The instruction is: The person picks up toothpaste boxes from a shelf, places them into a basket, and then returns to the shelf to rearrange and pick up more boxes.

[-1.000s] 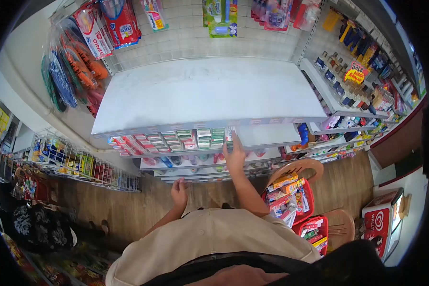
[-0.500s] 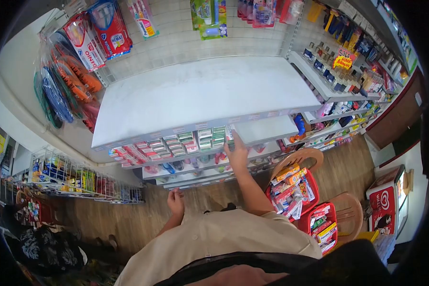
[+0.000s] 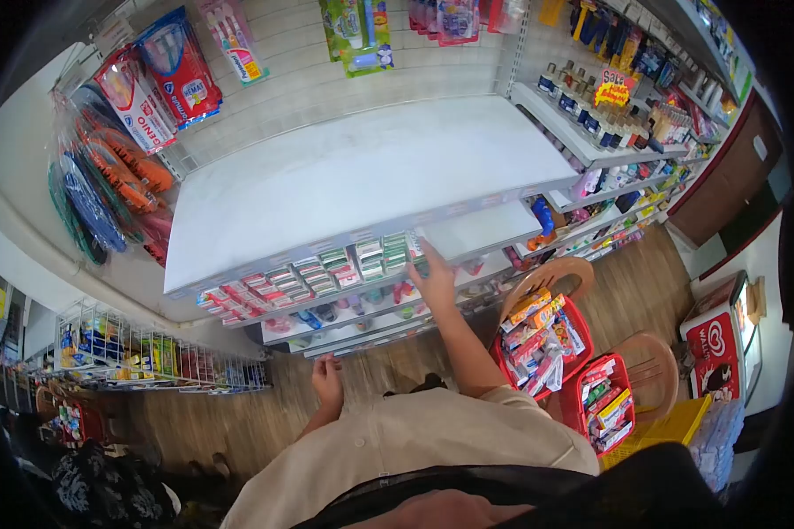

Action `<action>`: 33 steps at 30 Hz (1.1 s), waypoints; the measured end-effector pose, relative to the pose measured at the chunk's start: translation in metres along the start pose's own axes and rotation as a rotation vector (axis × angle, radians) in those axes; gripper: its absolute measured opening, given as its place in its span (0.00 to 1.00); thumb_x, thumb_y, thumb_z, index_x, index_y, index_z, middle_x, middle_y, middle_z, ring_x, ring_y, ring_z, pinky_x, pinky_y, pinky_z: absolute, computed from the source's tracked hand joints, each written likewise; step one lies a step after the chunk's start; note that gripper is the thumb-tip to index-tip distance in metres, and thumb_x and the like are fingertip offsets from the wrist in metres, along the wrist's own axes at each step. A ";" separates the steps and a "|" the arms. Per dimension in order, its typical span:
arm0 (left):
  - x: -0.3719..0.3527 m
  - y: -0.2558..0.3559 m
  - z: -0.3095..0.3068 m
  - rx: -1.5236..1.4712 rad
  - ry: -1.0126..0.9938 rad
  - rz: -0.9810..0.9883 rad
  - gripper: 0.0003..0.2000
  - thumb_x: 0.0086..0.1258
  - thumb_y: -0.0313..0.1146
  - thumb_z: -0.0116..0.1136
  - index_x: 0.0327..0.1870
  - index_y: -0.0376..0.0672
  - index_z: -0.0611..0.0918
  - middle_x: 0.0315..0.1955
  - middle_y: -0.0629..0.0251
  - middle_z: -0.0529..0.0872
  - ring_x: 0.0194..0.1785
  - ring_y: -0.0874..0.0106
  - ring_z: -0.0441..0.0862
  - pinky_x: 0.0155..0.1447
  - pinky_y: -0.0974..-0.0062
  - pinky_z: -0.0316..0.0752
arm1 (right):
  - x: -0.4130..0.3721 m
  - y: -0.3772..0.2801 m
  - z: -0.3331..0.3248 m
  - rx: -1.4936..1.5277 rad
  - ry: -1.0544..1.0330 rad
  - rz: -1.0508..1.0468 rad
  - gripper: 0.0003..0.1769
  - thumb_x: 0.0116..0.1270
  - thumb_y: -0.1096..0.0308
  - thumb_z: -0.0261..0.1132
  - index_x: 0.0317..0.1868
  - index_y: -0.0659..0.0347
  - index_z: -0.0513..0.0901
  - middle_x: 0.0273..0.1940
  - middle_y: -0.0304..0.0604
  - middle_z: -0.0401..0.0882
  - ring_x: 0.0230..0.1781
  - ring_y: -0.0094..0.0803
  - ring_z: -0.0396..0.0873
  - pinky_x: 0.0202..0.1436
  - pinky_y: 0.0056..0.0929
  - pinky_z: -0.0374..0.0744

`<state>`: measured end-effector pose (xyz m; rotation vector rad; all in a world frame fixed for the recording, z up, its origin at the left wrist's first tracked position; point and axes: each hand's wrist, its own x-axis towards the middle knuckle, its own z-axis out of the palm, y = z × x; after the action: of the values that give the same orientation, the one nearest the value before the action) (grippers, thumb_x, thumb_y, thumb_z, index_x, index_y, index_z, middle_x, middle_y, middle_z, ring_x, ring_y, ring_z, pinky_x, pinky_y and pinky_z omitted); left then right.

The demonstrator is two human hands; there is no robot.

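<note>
Right hand (image 3: 435, 282): fingers (image 3: 425, 257) stretched together, tips touching green-and-white small cardboard cartons (image 3: 395, 250) just leftward. Left hand (image 3: 328, 383): finger state indiscernible.

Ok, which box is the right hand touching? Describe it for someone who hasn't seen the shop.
Find the wide bare white shelf. On the lower shelf just beneath runs a row of small boxes, red at left, green towards the right. The box is the last at the right end, touched by the right hand, with nothing standing beyond it.
</note>
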<state>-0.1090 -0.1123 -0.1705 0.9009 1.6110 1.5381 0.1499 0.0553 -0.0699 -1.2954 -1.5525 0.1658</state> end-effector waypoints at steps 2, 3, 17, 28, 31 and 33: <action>0.002 -0.011 -0.001 -0.003 -0.013 -0.011 0.09 0.72 0.35 0.54 0.38 0.37 0.79 0.29 0.65 0.81 0.32 0.76 0.77 0.39 0.77 0.73 | 0.001 -0.001 -0.001 -0.043 -0.023 0.027 0.31 0.56 0.68 0.68 0.63 0.57 0.71 0.53 0.60 0.76 0.52 0.55 0.77 0.54 0.42 0.77; 0.002 -0.016 -0.002 -0.009 -0.016 -0.023 0.09 0.72 0.35 0.54 0.38 0.37 0.79 0.29 0.65 0.82 0.32 0.76 0.78 0.39 0.77 0.74 | 0.001 -0.001 -0.001 -0.048 -0.016 0.032 0.31 0.56 0.68 0.68 0.63 0.57 0.71 0.53 0.60 0.76 0.52 0.55 0.77 0.54 0.42 0.77; -0.018 -0.023 -0.002 0.095 -0.107 -0.021 0.10 0.73 0.34 0.51 0.40 0.36 0.79 0.30 0.63 0.81 0.33 0.75 0.78 0.38 0.77 0.75 | -0.003 0.010 0.009 -0.060 -0.016 0.039 0.32 0.57 0.65 0.67 0.64 0.59 0.70 0.52 0.62 0.77 0.48 0.56 0.78 0.53 0.45 0.76; -0.044 -0.014 0.013 0.227 -0.151 -0.054 0.11 0.74 0.35 0.49 0.39 0.35 0.79 0.30 0.62 0.82 0.33 0.74 0.78 0.39 0.76 0.73 | -0.007 0.007 0.015 -0.172 0.083 0.054 0.34 0.54 0.64 0.68 0.63 0.55 0.71 0.51 0.57 0.78 0.43 0.50 0.80 0.51 0.41 0.78; -0.046 -0.017 0.022 0.246 -0.215 -0.036 0.11 0.73 0.35 0.50 0.38 0.35 0.79 0.30 0.62 0.82 0.33 0.74 0.78 0.40 0.76 0.73 | -0.007 0.001 0.010 -0.207 0.090 0.065 0.34 0.54 0.64 0.68 0.64 0.51 0.71 0.50 0.56 0.79 0.42 0.51 0.80 0.53 0.41 0.77; -0.046 -0.019 0.032 0.234 -0.240 0.017 0.11 0.73 0.35 0.50 0.37 0.35 0.79 0.30 0.63 0.81 0.32 0.74 0.78 0.40 0.76 0.73 | -0.010 0.000 0.000 -0.157 -0.041 0.135 0.35 0.57 0.66 0.67 0.66 0.57 0.67 0.57 0.61 0.73 0.52 0.54 0.75 0.57 0.45 0.73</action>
<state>-0.0590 -0.1370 -0.1892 1.1802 1.6297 1.2151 0.1478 0.0477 -0.0759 -1.5294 -1.5378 0.1594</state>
